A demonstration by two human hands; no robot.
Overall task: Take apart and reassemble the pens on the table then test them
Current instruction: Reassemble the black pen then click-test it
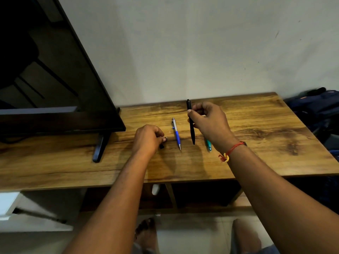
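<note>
This looks like a room in a home, probably a living room or bedroom. A flat-screen TV (55,70) fills the upper left, standing on its foot (100,147) on a wood-grain surface (266,136) set against a plain, scuffed whitish wall (201,43). Below the surface, at lower centre, are open shelf compartments (201,195). A dark blue bag (319,105) slumps at the right edge. At the bottom a bare foot (146,233) rests on a pale floor (192,235), and something white and boxy (9,204) shows at lower left.
</note>
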